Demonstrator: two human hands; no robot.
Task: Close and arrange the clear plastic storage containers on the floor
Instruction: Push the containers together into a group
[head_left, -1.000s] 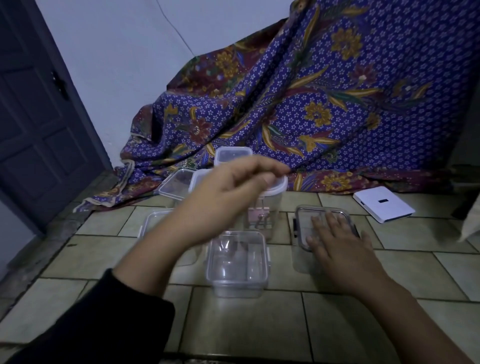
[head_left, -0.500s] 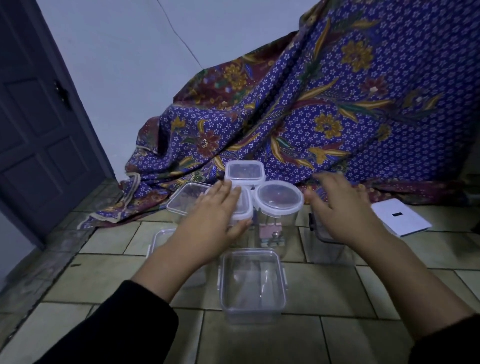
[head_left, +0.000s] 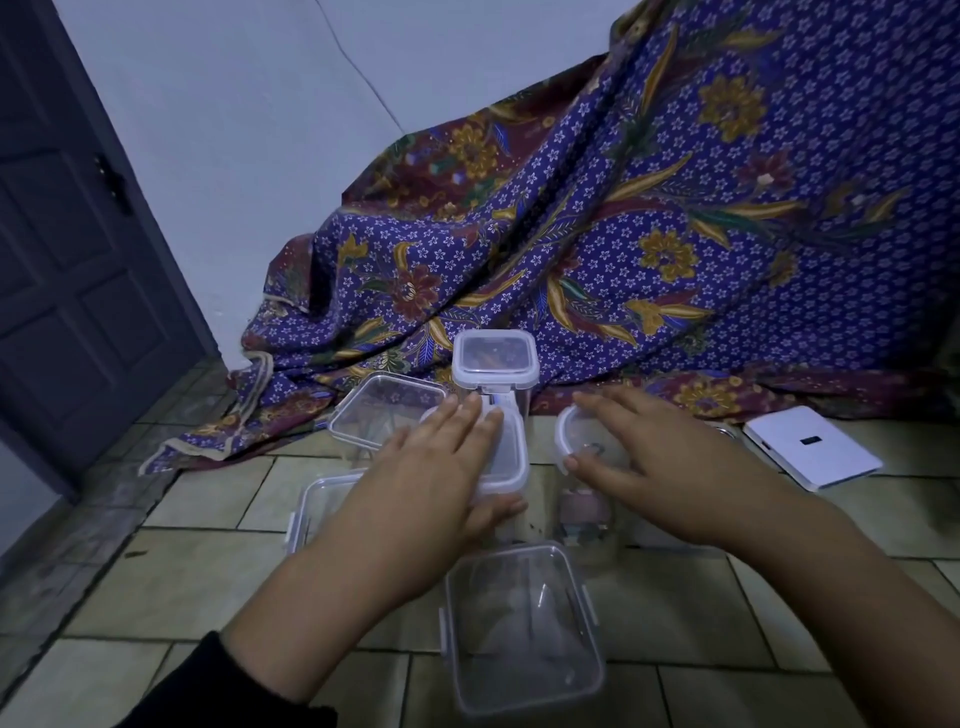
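Observation:
Several clear plastic containers stand grouped on the tiled floor. My left hand (head_left: 436, 483) lies flat on the lid of a square container (head_left: 506, 460), thumb curled along its front side. My right hand (head_left: 660, 467) rests palm-down on the white-rimmed lid of a round container (head_left: 563, 436), fingers spread. A tall square lidded container (head_left: 493, 358) stands behind them. A closed rectangular container (head_left: 384, 410) sits at the back left, and another (head_left: 317, 504) is partly hidden under my left forearm. The nearest rectangular container (head_left: 519, 629), with side clips, stands in front of both hands.
A purple patterned cloth (head_left: 623, 234) drapes down from the wall onto the floor just behind the containers. A flat white box (head_left: 810, 452) lies on the tiles at the right. A dark door (head_left: 67, 260) stands at the left.
My right hand moved left from the container on the right onto the round container's lid. My left hand stayed on the square container's lid, pressed flatter. The view shifted slightly.

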